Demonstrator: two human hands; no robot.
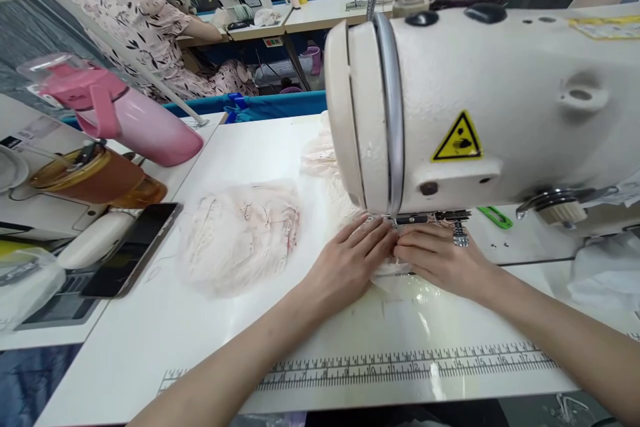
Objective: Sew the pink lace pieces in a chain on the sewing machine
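My left hand (pixel 350 259) lies flat near the needle area of a white sewing machine (pixel 480 107), its fingers stretched forward and to the right. My right hand (pixel 445 257) rests just beside it, fingers extended leftward, and the two hands' fingertips nearly meet. Beneath them is a piece of thin whitish lace fabric (pixel 393 280), mostly covered by the hands. More pale lace (pixel 340 203) spreads behind my left hand, partly hidden by the machine head. The needle and presser foot are mostly out of sight behind my fingers.
A crumpled pile of pale lace (pixel 240 240) lies left of my hands. Farther left are a phone (pixel 133 250), a pink bottle (pixel 145 123) and an amber cup (pixel 100 177). A green thread snipper (pixel 495 217) sits under the machine arm. Another person (pixel 140 33) sits beyond the table.
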